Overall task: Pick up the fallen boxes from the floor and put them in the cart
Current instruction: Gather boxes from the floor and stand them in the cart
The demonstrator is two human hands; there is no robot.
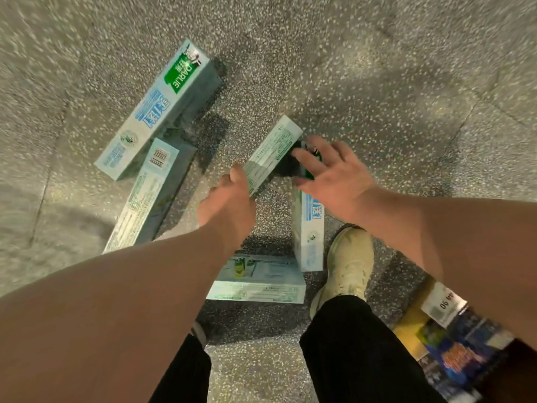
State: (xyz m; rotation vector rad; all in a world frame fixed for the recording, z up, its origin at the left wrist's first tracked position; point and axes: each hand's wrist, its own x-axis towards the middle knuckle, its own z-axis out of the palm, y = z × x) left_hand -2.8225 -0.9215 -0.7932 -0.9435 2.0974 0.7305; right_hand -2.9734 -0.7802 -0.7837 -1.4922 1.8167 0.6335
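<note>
While five long pale boxes show on the speckled floor (377, 82), the left hand (229, 199) pinches the near end of one box (271, 154), raised at the centre. The right hand (334, 170), fingers spread wide, rests on a second box (308, 228) running toward six o'clock. Two more lie at ten o'clock, the Darlie box (157, 109) and the barcode box (148, 196); a fifth box (258, 282) lies by the shoe (347, 266), partly hidden. Print is blurred.
</note>
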